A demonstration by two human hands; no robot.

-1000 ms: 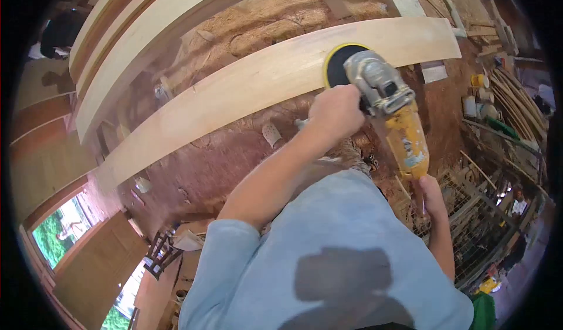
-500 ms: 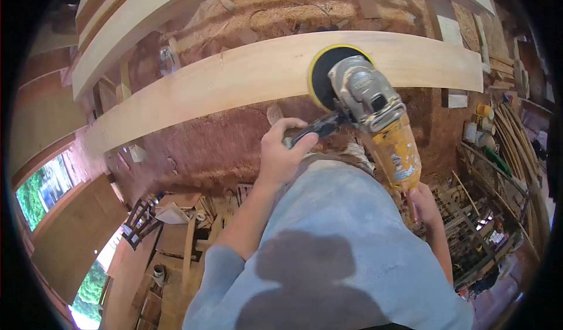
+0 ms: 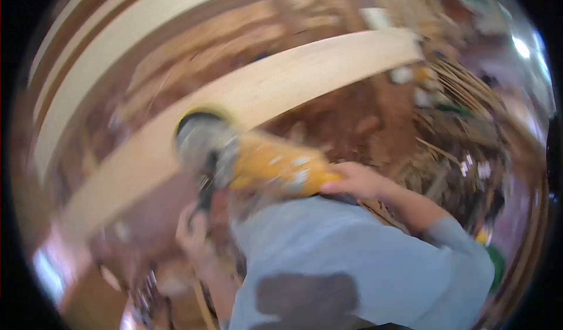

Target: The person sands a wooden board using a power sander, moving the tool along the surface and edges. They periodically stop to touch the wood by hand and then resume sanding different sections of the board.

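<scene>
the sander point(image 3: 272, 163) was over the board point(image 3: 305, 72), its rear end in the right hand point(image 3: 358, 180); beams point(image 3: 114, 45) lay beyond the board, sticks point(image 3: 469, 86) to its right.

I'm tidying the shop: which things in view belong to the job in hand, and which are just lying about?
In the job:
power sander, right hand on its rear
side handle, in the left hand
disc, over the pale board

Apparently lying about:
thin strips
green object, too blurred to name
</scene>
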